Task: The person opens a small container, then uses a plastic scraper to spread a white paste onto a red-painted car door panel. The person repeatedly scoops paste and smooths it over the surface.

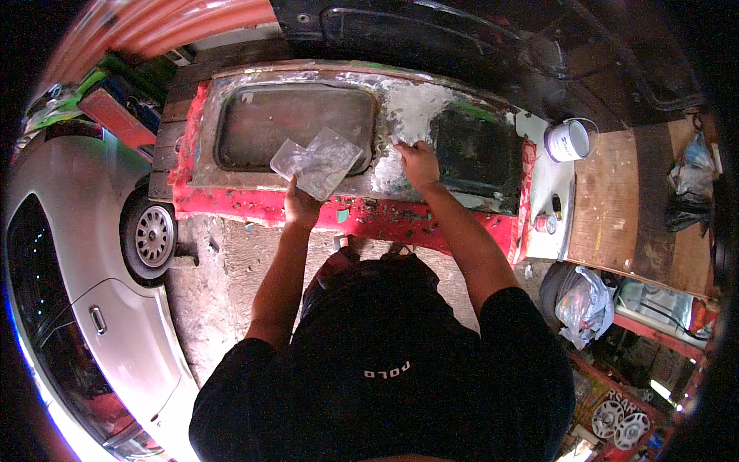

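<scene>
One silver car (pixel 100 231) stands left of the patched metal panel (pixel 369 185), its wheel (pixel 150 239) near the panel's left end. Above the panel's near edge, left of its middle, is a piece of smeared clear plastic (pixel 319 162), notched or perhaps two overlapping pieces. Held at its near edge alone, it could tip onto the panel's framed recess (pixel 269 127) if that grip slackened. The left hand (pixel 302 204) comes in from the near side, thumb up against the plastic, seemingly pinching it against fingers hidden underneath. Right of the panel's middle, uneven pressure could mark the pale patch (pixel 412 104) if it is soft. There the right hand (pixel 419 163) lies palm down, its forearm slanting in from the near right, index finger stretched forward, the others curled; whether they pinch anything or touch the surface, I cannot tell. Beyond the panel's right end, a white bucket (pixel 567 141) and a small can (pixel 545 223) stand on a white sheet (pixel 550 185).
</scene>
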The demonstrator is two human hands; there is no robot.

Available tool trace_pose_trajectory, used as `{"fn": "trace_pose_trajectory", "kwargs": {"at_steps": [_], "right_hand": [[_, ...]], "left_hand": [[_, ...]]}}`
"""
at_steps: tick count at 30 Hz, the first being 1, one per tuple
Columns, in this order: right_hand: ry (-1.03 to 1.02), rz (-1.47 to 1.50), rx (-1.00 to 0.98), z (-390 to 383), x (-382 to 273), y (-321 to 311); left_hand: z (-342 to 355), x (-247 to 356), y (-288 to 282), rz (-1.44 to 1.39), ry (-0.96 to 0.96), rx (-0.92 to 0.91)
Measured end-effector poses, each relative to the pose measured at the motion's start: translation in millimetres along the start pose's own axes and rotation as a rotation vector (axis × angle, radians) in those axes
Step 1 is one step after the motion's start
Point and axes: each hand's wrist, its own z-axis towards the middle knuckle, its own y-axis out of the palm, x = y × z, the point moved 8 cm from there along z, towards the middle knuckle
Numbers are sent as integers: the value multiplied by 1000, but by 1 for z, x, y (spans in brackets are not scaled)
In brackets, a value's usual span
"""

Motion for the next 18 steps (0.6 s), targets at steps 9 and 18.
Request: {"fn": "trace_pose_trajectory", "kwargs": {"at_steps": [9,18], "right_hand": [[-165,-73,-187,-48,-14,17],[-56,108,-15,-78,-4,-23]], "left_hand": [[-2,3,-14,-11,15,16],[1,-2,-6,-23,2,15]]}}
